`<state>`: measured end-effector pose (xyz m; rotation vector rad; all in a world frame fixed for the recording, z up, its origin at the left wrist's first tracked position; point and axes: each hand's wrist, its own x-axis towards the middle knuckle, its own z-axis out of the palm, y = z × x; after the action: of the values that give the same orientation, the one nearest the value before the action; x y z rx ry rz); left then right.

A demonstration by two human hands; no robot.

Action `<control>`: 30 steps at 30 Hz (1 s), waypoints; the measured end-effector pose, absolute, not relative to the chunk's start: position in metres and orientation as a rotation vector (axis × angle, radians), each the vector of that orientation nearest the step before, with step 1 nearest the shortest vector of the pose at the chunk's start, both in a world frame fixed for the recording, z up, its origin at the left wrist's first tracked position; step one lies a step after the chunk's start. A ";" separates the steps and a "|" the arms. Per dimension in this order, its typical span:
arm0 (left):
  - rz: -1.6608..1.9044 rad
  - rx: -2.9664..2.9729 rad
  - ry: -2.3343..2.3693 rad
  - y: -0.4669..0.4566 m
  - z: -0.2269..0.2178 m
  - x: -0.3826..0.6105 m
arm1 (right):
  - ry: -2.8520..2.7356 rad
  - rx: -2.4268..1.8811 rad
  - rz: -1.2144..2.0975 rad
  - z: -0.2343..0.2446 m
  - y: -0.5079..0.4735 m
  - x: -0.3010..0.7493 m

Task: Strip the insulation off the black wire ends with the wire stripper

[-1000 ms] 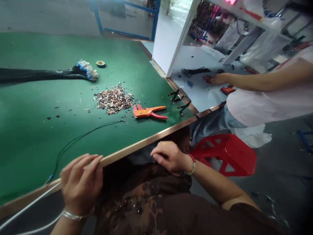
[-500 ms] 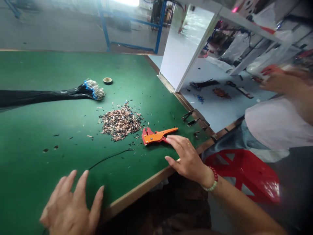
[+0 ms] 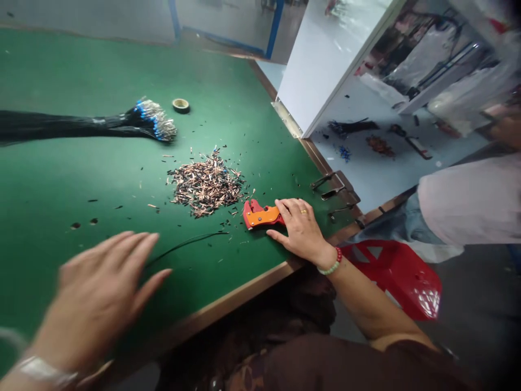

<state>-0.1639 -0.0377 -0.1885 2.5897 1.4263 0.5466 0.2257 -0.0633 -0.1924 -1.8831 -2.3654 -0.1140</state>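
Note:
On the green tabletop [image 3: 211,260] lies an orange and red wire stripper [image 3: 260,216], jaws toward the pile of scraps. My right hand [image 3: 299,225] is over its handles, fingers curled across them and the thumb on the near side; the handle ends are hidden. My left hand [image 3: 106,282], somewhat blurred, hovers over the near left of the table with its fingers stretched out and the thumb apart. It holds nothing that I can see. Just beyond its fingertips is a thin black wire [image 3: 185,241], its near end hidden behind the hand.
A heap of short wire scraps [image 3: 207,182] lies beyond the stripper. Farther left is a bundle of black wires [image 3: 61,125] with blue and silvery ends, beside a tape roll [image 3: 180,105]. Metal clamps [image 3: 336,187] sit at the right edge. A person in pale clothing [image 3: 472,198] sits nearby.
My right hand has moved onto the stripper's handles from beside them. My left hand has come up and forward, nearer the black wire. The camera view has tilted downward.

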 end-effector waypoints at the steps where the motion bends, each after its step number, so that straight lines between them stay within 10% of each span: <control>1: 0.474 2.684 1.398 -0.038 -0.191 -0.144 | -2.389 -1.860 -0.103 -0.191 -0.060 0.227; 10: 0.269 2.892 1.318 -0.008 -0.202 -0.065 | -2.333 -1.658 -0.069 -0.206 -0.050 0.242; 30: 0.988 1.950 1.726 0.011 -0.211 -0.120 | -2.712 -1.088 0.095 -0.196 -0.030 0.176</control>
<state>-0.1197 0.0107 -0.2112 1.9501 1.7259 0.9881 0.1758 -0.0305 -0.1964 -1.0884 -2.7120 0.0948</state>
